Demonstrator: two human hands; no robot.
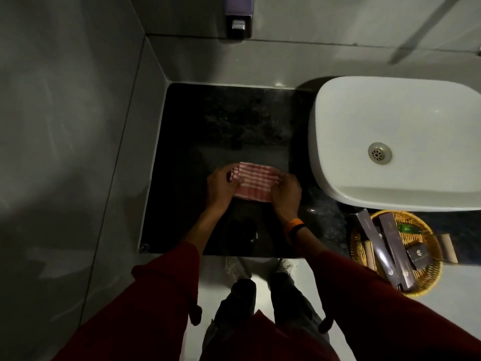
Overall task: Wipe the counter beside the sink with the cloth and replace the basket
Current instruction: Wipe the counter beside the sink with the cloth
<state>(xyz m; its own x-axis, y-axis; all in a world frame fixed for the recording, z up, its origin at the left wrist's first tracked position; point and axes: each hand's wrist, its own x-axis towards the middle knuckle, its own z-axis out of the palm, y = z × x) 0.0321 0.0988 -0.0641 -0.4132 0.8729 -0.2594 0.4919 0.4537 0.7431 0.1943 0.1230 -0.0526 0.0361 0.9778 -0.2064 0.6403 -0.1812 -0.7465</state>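
Both hands, left hand (221, 185) and right hand (285, 190), pinch the folded red-and-white striped cloth (256, 182) with their fingers, flat mid black stone tabletop (234, 121); likely folding a wiping pad. Round yellow wicker basket (426, 282) sits at the front right edge, below the white sink (338, 126), clearing space.

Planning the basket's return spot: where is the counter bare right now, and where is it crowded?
The back of the dark counter is bare, bordered by the wall behind, the wall to the left and the sink on the right. The front strip under the wrists is also bare. The middle is taken: both hands hold the striped cloth. The front-right corner is crowded by the basket of toiletries.
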